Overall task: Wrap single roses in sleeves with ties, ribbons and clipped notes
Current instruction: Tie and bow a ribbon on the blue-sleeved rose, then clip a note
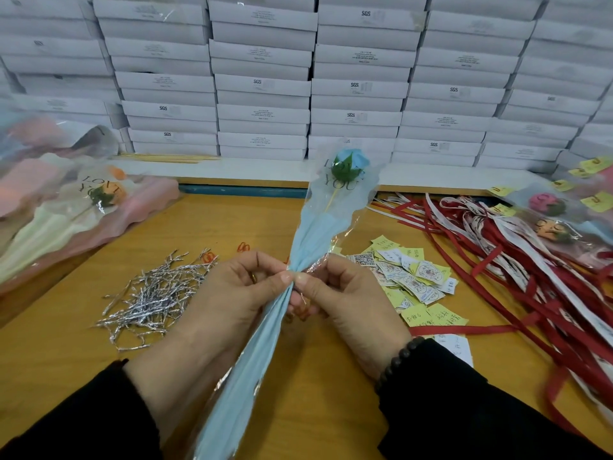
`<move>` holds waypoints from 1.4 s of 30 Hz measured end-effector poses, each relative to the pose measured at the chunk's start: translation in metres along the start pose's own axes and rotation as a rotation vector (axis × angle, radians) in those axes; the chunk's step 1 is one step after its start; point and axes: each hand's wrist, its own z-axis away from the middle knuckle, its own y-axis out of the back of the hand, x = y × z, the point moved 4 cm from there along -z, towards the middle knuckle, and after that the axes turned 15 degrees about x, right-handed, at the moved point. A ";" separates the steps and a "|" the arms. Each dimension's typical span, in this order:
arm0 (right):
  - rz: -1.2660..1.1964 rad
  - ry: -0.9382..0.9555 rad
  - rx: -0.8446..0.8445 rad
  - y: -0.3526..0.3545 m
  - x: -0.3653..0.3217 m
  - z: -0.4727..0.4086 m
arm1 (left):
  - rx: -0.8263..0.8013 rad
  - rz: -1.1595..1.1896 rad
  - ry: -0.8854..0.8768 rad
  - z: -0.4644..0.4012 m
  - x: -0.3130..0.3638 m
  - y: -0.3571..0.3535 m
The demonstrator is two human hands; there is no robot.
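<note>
A blue rose [351, 165] on a thin stick sits inside a clear and pale-blue sleeve [311, 234] that runs from the table's far edge down toward me. My left hand [225, 300] and my right hand [345, 300] pinch the sleeve together at its gathered waist, thumbs side by side. A thin silver tie end pokes out just under my right thumb. A pile of silver twist ties [152, 293] lies to the left. Yellow and white notes [411, 280] lie to the right, beside red and white ribbons [517, 260].
Empty sleeves [66, 207] are heaped at the left. Finished wrapped roses [557, 220] with clipped yellow notes lie at the far right. Orange paper clips [243, 248] sit on the wooden table [315, 376]. Stacked white boxes [265, 84] form a wall behind.
</note>
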 end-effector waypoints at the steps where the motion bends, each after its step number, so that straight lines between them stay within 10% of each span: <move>1: 0.012 0.001 -0.021 -0.003 -0.001 0.001 | 0.017 -0.007 -0.010 -0.002 0.002 0.001; 25: 0.979 0.639 -0.303 -0.052 -0.006 0.008 | 0.202 0.099 0.046 -0.033 0.014 0.037; 42: 0.815 0.583 -0.206 -0.048 -0.002 0.005 | 0.204 0.114 -0.012 -0.031 0.018 0.038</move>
